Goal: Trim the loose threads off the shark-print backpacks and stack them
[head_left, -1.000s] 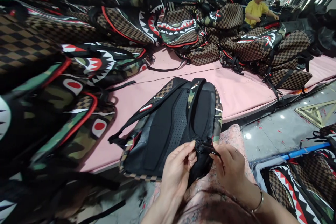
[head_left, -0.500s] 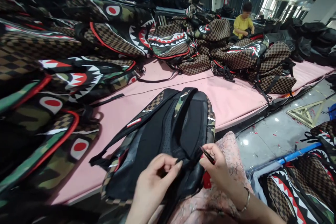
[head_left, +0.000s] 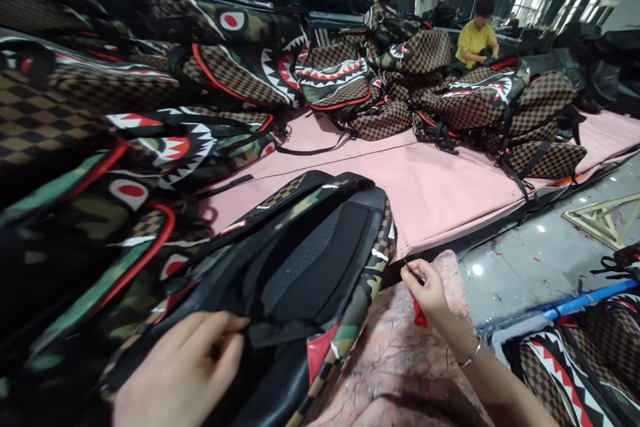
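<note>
A black backpack (head_left: 300,260) with checkered and camouflage sides lies back side up on the pink table (head_left: 425,193), its near end close to me. My left hand (head_left: 185,363) is closed at its lower part, pinching a black strap (head_left: 285,331). To the right of the bag, my right hand (head_left: 425,287) grips a small dark pointed tool (head_left: 413,272), apart from the bag. Below the right hand a small red piece (head_left: 420,313) shows against the pink patterned cloth over my lap (head_left: 395,353).
Shark-mouth bags (head_left: 140,193) are piled at the left, with more (head_left: 470,97) across the back of the table. A blue-rimmed container (head_left: 575,300) holds bags at lower right. A person in yellow (head_left: 475,43) is farther back.
My left hand has moved left and nearer with the strap, and the backpack has turned and shifted toward me. My right hand has drawn away from the strap to the right, still holding the tool.
</note>
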`<state>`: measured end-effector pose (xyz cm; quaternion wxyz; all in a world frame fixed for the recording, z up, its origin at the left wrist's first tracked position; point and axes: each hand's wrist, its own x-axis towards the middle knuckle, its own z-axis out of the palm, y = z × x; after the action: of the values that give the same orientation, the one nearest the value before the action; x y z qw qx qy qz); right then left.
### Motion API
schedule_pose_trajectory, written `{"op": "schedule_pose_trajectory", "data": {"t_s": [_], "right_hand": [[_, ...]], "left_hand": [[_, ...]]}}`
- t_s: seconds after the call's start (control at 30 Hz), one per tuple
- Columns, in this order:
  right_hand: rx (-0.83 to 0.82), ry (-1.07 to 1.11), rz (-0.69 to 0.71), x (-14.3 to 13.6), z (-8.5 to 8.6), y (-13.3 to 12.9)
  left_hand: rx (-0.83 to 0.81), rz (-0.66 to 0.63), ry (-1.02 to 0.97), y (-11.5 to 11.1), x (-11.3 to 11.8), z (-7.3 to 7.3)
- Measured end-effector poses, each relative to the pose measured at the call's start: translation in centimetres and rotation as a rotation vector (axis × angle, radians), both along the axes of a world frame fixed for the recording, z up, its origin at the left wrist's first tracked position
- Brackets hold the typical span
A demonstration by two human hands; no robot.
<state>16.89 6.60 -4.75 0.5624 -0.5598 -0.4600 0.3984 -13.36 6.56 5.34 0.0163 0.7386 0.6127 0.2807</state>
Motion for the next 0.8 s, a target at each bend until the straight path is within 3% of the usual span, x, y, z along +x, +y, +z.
{"op": "schedule_pose_trajectory", "data": {"t_s": [0.1, 0.2, 0.27, 0.4, 0.57, 0.67, 0.8], "right_hand": [[-0.032, -0.018, 0.051, -1.3, -0.6, -0.4], [-0.032, -0.032, 0.029, -1.9, -0.7, -0.5], [-0.020, -0.026, 0.022, -1.9, -0.6, -0.5], [-0.053, -0.028, 0.036, -1.3, -0.4, -0.9], [-0.107, -0.072, -0.007, -0.7, 0.2, -1.4], [-0.133, -0.063, -0.007, -0.8, 0.7, -1.3], [-0.136, -0.023, -0.027, -1.1, 0.2, -0.9]], "left_hand": [[-0.317, -0.195, 0.139, -1.0, 0.5, 2.2], [-0.275, -0.449, 0.123, -0.3, 3.0, 2.6], [-0.218, -0.560, 0.168, 1.3, 5.5, 1.8], [-0.224, -0.648, 0.456, 5.1, 10.2, -0.7], [-0.173, -0.795, 0.653, 6.9, 11.9, -2.8], [-0.158, -0.748, 0.432, 7.1, 11.4, -3.7], [-0.232, -0.329, -0.221, 7.3, 9.8, -2.9]]}}
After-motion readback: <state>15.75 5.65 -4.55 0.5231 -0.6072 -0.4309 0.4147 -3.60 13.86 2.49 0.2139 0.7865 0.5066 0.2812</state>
